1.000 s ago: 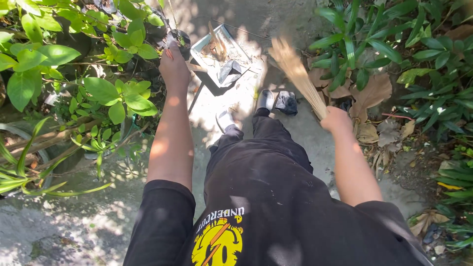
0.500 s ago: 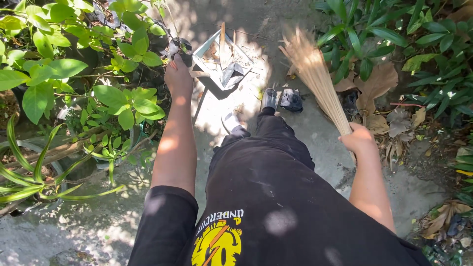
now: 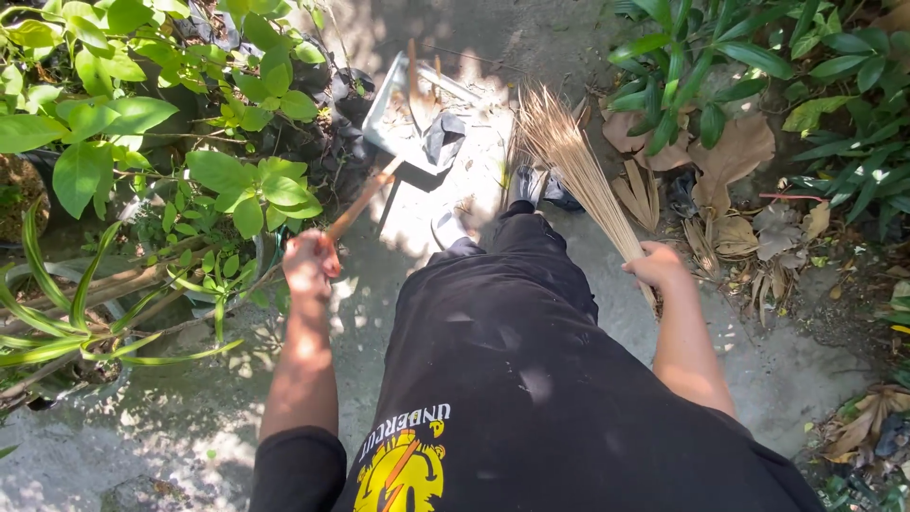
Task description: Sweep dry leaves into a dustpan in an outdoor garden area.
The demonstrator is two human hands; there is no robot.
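Note:
My left hand [image 3: 310, 263] grips the wooden handle [image 3: 360, 202] of a metal dustpan [image 3: 393, 121] that rests on the concrete path ahead of my feet, with dry leaves and dark scraps in it. My right hand [image 3: 657, 266] holds a bundle of thin straw sticks, a stick broom [image 3: 569, 159], with its fanned tips pointing toward the dustpan's right side. My black-clad legs and dark shoes [image 3: 531, 185] stand between the two hands.
Leafy green plants [image 3: 142, 142] in pots crowd the left side of the concrete path [image 3: 237, 408]. More shrubs [image 3: 787, 85] and dry brown leaves [image 3: 730, 180] lie along the right edge.
My left hand has slid back along the handle toward me, away from the pan. My right hand has drawn the broom nearer, and its tips now sit close to the dustpan.

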